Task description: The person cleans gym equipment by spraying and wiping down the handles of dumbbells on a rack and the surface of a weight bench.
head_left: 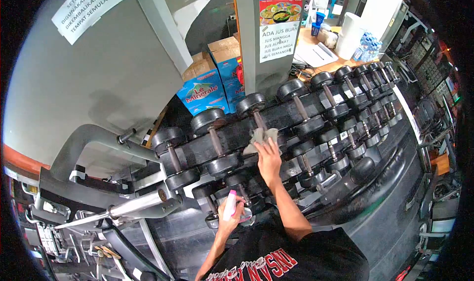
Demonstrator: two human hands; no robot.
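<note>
My right hand [269, 163] presses a crumpled grey cloth [257, 139] against a black dumbbell [252, 103] on the upper tier of the rack. The cloth covers the near end of its handle and part of the near head. Lower and to the left, my left hand [230, 222] is closed around a spray bottle [229, 206] with a white and pink top; the fingers hide part of its body. Just beyond the bottle lies a lower-tier dumbbell [240, 188].
Several more dumbbells [298, 105] line both tiers. A barbell [131, 208] on a bench frame stands at left. Behind the rack are blue cartons [202, 91], a grey pillar [249, 49] and a wooden counter [303, 39] with water bottles [368, 46]. A black padded bench [368, 184] lies at right.
</note>
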